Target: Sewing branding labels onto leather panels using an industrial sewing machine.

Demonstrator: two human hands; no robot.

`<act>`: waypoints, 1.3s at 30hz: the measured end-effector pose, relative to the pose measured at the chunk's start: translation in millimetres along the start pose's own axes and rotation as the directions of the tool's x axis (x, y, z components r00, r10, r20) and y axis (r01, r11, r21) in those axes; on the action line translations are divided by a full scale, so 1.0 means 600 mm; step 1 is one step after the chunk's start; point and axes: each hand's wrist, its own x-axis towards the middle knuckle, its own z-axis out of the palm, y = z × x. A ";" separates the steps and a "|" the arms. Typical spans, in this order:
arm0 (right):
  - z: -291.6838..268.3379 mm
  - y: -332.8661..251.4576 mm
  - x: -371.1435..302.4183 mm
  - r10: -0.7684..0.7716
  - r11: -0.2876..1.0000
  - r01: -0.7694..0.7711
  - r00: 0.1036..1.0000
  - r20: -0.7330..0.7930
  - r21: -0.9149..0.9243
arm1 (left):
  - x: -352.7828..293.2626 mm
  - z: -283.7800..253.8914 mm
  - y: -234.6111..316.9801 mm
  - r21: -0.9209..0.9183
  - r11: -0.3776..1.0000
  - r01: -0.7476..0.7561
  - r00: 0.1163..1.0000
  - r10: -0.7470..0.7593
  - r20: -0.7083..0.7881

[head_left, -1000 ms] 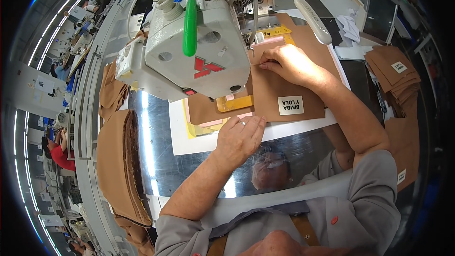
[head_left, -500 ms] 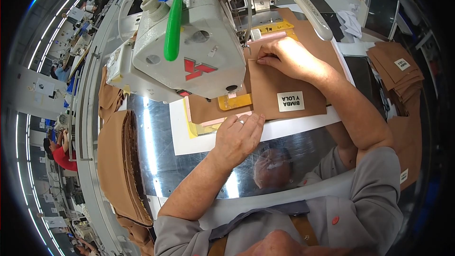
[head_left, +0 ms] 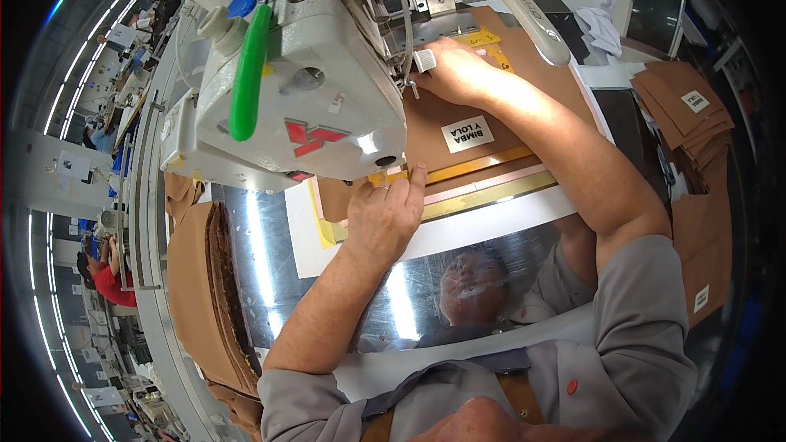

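Note:
A brown fabric piece (head_left: pixel 442 119) with a white printed label (head_left: pixel 467 134) lies inside a yellow-edged template (head_left: pixel 483 165) beneath the sewing machine head (head_left: pixel 319 106). My right hand (head_left: pixel 454 72) is at the piece's far edge, beside the needle area. Its fingers are bent and closed at the fabric there, the tips partly hidden by machine parts. At the near edge, my left hand (head_left: pixel 385 211) rests with fingers stretched out, the index fingertip touching the fabric by the yellow strip. More brown fabric lies under the template, on a white sheet (head_left: pixel 315 250).
A thick stack of brown fabric pieces (head_left: pixel 192 278) stands at the left. Further labelled brown pieces (head_left: pixel 671 102) are piled at the right. A green-handled tool (head_left: pixel 248 82) hangs on the machine front, and a white lamp arm (head_left: pixel 528 20) reaches over the far side.
The labelled piece has moved away from me and left, into the template, uncovering its near yellow strip. My right hand went far-left with it; my left hand shifted slightly left.

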 end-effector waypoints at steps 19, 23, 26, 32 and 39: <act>0.032 0.005 0.018 -0.076 0.997 0.076 0.997 -0.021 -0.032 | 0.007 -0.009 0.003 -0.182 0.945 0.271 0.950 -0.232 0.207; 0.039 -0.005 0.010 -0.139 0.989 0.139 0.990 0.001 -0.056 | 0.006 -0.007 0.001 -0.218 0.937 0.273 0.956 -0.239 0.170; 0.052 0.004 0.011 -0.188 0.982 0.188 0.981 -0.041 -0.019 | 0.008 -0.008 0.003 -0.206 0.944 0.258 0.962 -0.231 0.147; 0.071 0.009 0.017 -0.229 0.973 0.231 0.969 -0.090 0.010 | 0.013 -0.006 0.005 -0.187 0.950 0.249 0.964 -0.224 0.145; 0.073 0.007 0.019 -0.238 0.970 0.244 0.961 -0.141 0.023 | 0.016 -0.009 0.009 -0.143 0.961 0.237 0.966 -0.217 0.141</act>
